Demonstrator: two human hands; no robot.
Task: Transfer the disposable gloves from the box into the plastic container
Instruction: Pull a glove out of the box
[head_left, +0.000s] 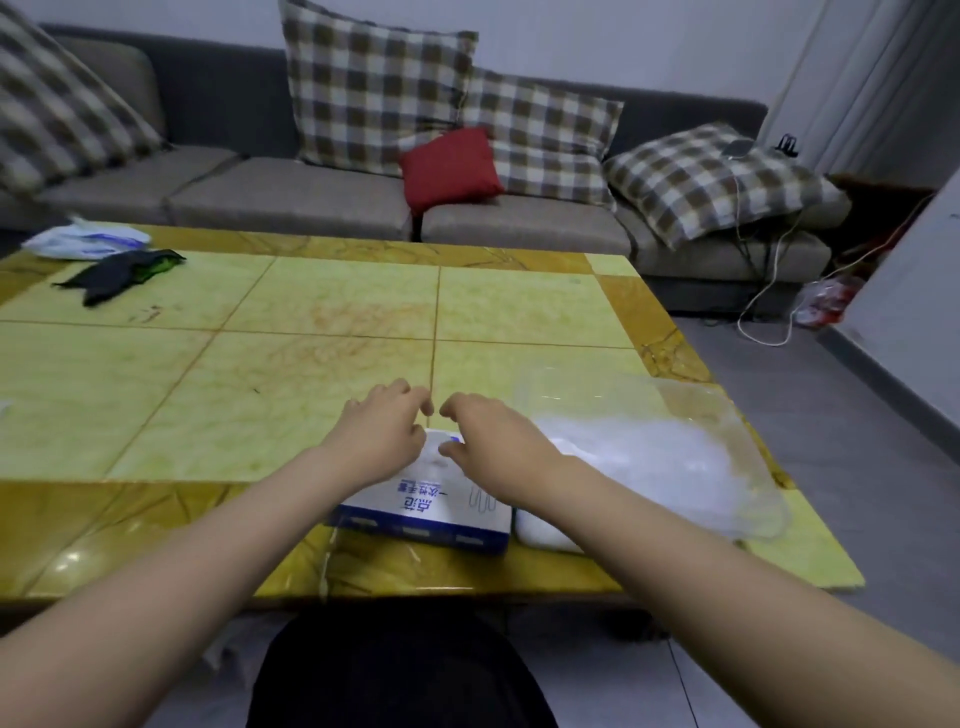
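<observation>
A white and blue glove box lies flat near the table's front edge. Both my hands are over its far end, close together. My left hand curls its fingers over the far left part of the box, thumb at the opening. My right hand does the same on the right side. A pale patch of gloves shows in the opening between my thumbs. Just right of the box stands the clear plastic container, holding a heap of translucent white gloves. Its clear lid lies open behind it.
The yellow tiled table carries a black cloth and a white plastic bag at its far left. A grey sofa with checked cushions stands behind. Cables trail on the floor at the right.
</observation>
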